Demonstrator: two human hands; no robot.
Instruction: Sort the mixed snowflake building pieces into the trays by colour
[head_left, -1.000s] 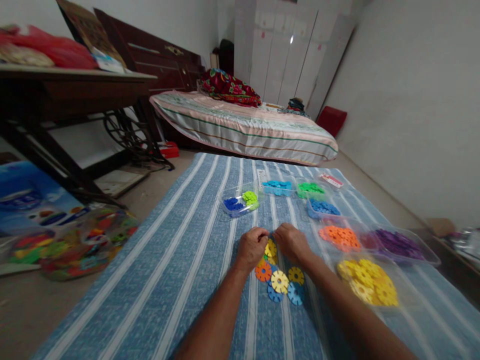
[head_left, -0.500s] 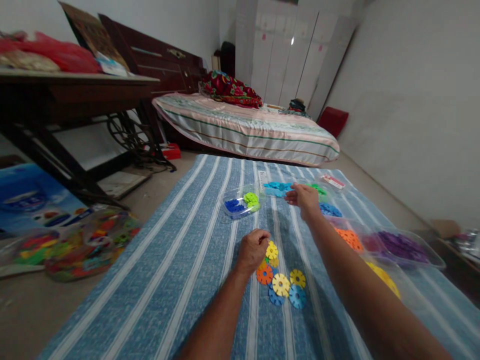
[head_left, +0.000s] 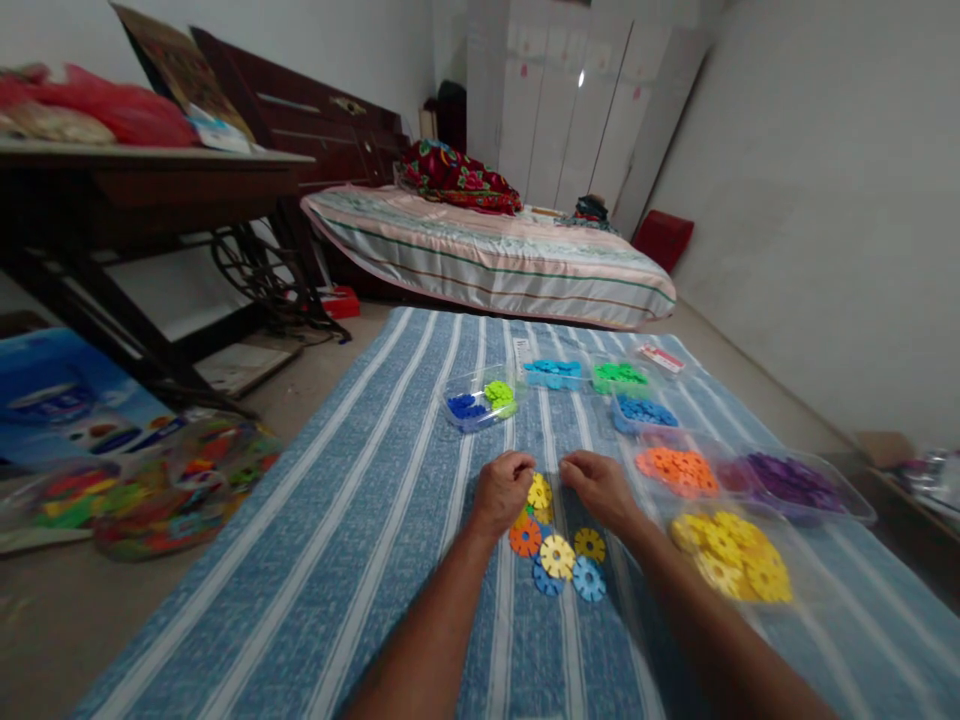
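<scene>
My left hand [head_left: 505, 495] is closed at the upper end of a cluster of flat, notched plastic discs, its fingertips on a yellow notched disc [head_left: 538, 490]. Just right of it, my right hand [head_left: 598, 487] is curled with thumb and fingers together; whatever it pinches is hidden. Below the hands the cluster goes on with an orange disc [head_left: 525, 537], a pale yellow disc [head_left: 556, 557], a darker yellow disc [head_left: 589, 545] and a light blue disc [head_left: 589, 579]. Some discs overlap, and I cannot tell which are joined.
Clear tubs hold sorted discs: dark blue and lime [head_left: 499, 397], light blue [head_left: 553, 374], green [head_left: 619, 377], blue [head_left: 643, 411], orange [head_left: 677, 471], purple [head_left: 793, 484] and yellow [head_left: 731, 555]. A striped cloth [head_left: 360, 500] lies underneath. Beyond stands a bed [head_left: 487, 250].
My right hand has come back from the light blue tub toward me, stopping beside my left hand, its fingers now curled. My left hand has stayed at the yellow disc.
</scene>
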